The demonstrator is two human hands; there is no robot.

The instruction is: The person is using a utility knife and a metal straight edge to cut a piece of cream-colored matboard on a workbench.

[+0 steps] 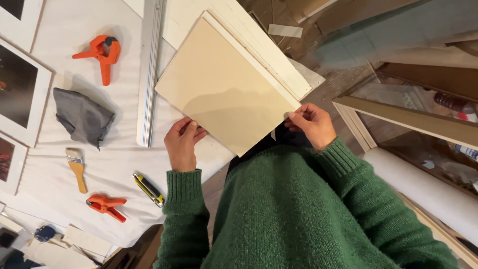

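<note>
A beige square board [226,87] lies tilted on a stack of white boards [264,47] at the table's edge. My left hand [182,142] grips the beige board's near left edge, thumb on top. My right hand [311,124] pinches its near right corner. Both arms wear green knitted sleeves.
On the white cloth-covered table [114,164] lie a metal ruler [149,69], two orange clamps [102,52] [105,205], a grey rag [82,117], a small brush [77,168] and a yellow utility knife [148,189]. Framed pictures [17,89] sit at the left. A wooden frame [408,119] and a white roll [423,192] stand at the right.
</note>
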